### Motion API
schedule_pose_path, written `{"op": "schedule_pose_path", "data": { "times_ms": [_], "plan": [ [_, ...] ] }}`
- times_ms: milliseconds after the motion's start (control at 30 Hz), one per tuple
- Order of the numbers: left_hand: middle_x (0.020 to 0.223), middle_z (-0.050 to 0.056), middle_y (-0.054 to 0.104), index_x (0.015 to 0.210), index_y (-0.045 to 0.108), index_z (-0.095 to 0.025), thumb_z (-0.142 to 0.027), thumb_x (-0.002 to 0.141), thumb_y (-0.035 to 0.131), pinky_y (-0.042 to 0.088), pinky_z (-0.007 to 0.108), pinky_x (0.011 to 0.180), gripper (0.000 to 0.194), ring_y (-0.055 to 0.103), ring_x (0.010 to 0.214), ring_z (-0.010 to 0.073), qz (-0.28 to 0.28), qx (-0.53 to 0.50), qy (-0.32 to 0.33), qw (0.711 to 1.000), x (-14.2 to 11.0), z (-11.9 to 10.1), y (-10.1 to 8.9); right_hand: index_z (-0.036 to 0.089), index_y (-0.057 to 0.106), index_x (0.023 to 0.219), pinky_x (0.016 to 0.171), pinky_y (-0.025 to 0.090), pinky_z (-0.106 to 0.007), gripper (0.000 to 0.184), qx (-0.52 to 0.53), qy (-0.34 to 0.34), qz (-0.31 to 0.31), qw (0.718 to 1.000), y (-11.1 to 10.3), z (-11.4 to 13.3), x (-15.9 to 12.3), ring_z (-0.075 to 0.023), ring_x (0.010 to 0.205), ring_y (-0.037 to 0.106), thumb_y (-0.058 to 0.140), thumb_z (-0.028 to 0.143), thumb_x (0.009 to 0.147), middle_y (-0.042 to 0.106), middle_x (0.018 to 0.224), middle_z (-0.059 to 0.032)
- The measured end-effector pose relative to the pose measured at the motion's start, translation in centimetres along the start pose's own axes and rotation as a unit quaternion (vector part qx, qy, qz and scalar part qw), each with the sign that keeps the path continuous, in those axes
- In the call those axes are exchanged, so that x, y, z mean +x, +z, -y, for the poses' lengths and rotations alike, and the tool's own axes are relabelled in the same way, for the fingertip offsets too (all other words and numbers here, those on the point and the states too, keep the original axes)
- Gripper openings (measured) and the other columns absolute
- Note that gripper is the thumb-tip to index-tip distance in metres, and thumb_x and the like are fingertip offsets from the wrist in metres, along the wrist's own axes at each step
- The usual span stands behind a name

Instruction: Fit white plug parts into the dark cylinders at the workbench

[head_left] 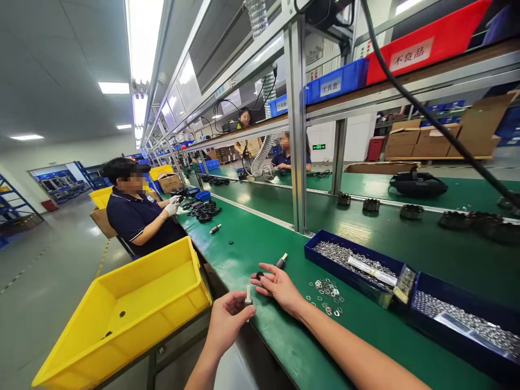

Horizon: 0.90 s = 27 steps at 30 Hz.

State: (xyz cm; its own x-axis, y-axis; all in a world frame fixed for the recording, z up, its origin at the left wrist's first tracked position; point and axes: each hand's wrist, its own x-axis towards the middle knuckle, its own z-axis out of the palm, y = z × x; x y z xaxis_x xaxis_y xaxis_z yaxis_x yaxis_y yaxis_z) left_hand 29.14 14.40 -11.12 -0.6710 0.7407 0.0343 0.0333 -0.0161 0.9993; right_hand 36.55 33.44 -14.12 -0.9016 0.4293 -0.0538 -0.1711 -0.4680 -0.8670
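My left hand (228,320) is closed round a small part with a white shaft (248,294), held upright at the bench's near edge. Between the fingertips of my right hand (280,288) is a small black round piece (259,275), just right of that shaft. A similar white-tipped part with a dark grey body (281,261) lies behind my right hand. To the right of that hand, loose metal rings (327,288) are scattered on the green bench (255,238). Farther off lie another white-tipped part (215,229) and a small black disc (231,242).
A yellow bin (142,266) with a few black pieces stands at left. Blue boxes (345,280) of small metal parts sit at right. A metal post (298,135) rises behind. A gloved co-worker (138,216) handles black parts farther left; black toothed rings (411,212) line the far strip.
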Motion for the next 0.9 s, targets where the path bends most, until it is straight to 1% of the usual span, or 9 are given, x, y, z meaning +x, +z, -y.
{"op": "schedule_pose_path", "data": {
  "times_ms": [67,167,233,367,433,500,600,733,900],
  "plan": [
    [0.089,0.009,0.076,0.101,0.078,-0.013,-0.044,0.071,0.088,0.051,0.027,0.067,0.044,0.064,0.074,0.0177,0.006,0.016,0.004,1.0,0.5,0.1,0.4,0.017,0.054,0.129,0.082,0.063,-0.035,0.074,-0.042,-0.018,-0.012,0.999,0.2,-0.2,-0.1,-0.0287,0.107,0.073,0.089,0.051,0.073,0.074,0.112,-0.0138],
    [0.092,0.01,0.077,0.105,0.078,-0.014,-0.048,0.074,0.085,0.051,0.028,0.069,0.047,0.066,0.078,0.0197,0.001,0.04,0.015,0.999,1.3,0.2,0.8,0.016,0.064,0.12,0.075,0.062,-0.037,0.063,-0.112,-0.079,-0.019,0.99,0.7,-0.5,-0.2,-0.0292,0.096,0.075,0.081,0.06,0.077,0.076,0.103,-0.0125],
    [0.093,0.01,0.078,0.106,0.078,-0.014,-0.049,0.074,0.084,0.051,0.028,0.069,0.047,0.067,0.079,0.0207,0.001,0.048,0.021,0.999,1.8,0.2,1.0,0.016,0.07,0.114,0.072,0.061,-0.037,0.057,-0.143,-0.113,-0.022,0.983,0.9,-0.7,-0.3,-0.0281,0.089,0.075,0.079,0.06,0.079,0.076,0.097,-0.0117],
    [0.094,0.01,0.079,0.105,0.079,-0.015,-0.044,0.076,0.082,0.052,0.029,0.072,0.041,0.068,0.082,0.0219,0.008,0.063,0.039,0.997,2.6,0.3,1.4,0.017,0.076,0.112,0.083,0.057,-0.04,0.04,-0.225,-0.171,-0.036,0.958,1.0,-0.8,-0.6,-0.0268,0.088,0.071,0.072,0.047,0.087,0.076,0.094,-0.0092],
    [0.095,0.009,0.079,0.105,0.079,-0.016,-0.042,0.077,0.081,0.052,0.03,0.075,0.038,0.069,0.084,0.0227,0.006,0.072,0.045,0.996,2.8,0.5,1.5,0.017,0.077,0.115,0.086,0.056,-0.041,0.039,-0.264,-0.183,-0.049,0.946,0.9,-0.7,-0.7,-0.0279,0.091,0.07,0.069,0.043,0.088,0.077,0.098,-0.0096],
    [0.094,0.009,0.079,0.104,0.079,-0.016,-0.04,0.077,0.08,0.052,0.03,0.075,0.036,0.069,0.084,0.0231,-0.001,0.083,0.049,0.995,3.0,0.7,1.6,0.017,0.077,0.116,0.089,0.055,-0.043,0.039,-0.276,-0.18,-0.053,0.943,0.8,-0.4,-0.8,-0.0295,0.094,0.07,0.069,0.042,0.087,0.077,0.103,-0.011],
    [0.09,0.008,0.078,0.102,0.08,-0.017,-0.037,0.077,0.078,0.052,0.03,0.074,0.032,0.068,0.082,0.0231,-0.013,0.112,0.055,0.992,3.3,1.1,1.7,0.018,0.078,0.113,0.093,0.054,-0.044,0.032,-0.296,-0.199,-0.049,0.933,0.7,0.0,-0.9,-0.03,0.1,0.07,0.067,0.039,0.09,0.076,0.107,-0.0115],
    [0.088,0.006,0.078,0.1,0.08,-0.019,-0.033,0.078,0.076,0.052,0.03,0.074,0.026,0.068,0.08,0.0232,-0.021,0.148,0.072,0.986,3.6,1.7,1.8,0.022,0.08,0.104,0.095,0.054,-0.041,0.019,-0.389,-0.278,-0.046,0.877,0.4,0.7,-1.3,-0.0279,0.102,0.069,0.064,0.03,0.096,0.075,0.106,-0.0097],
    [0.091,0.007,0.077,0.102,0.081,-0.022,-0.031,0.082,0.073,0.054,0.032,0.076,0.023,0.069,0.081,0.0247,-0.045,0.167,0.103,0.98,3.6,2.8,2.2,0.025,0.077,0.115,0.095,0.054,-0.041,0.023,-0.509,-0.34,0.002,0.791,0.2,1.7,-1.9,-0.0271,0.103,0.067,0.059,0.028,0.101,0.074,0.111,-0.0099]
  ]
}}
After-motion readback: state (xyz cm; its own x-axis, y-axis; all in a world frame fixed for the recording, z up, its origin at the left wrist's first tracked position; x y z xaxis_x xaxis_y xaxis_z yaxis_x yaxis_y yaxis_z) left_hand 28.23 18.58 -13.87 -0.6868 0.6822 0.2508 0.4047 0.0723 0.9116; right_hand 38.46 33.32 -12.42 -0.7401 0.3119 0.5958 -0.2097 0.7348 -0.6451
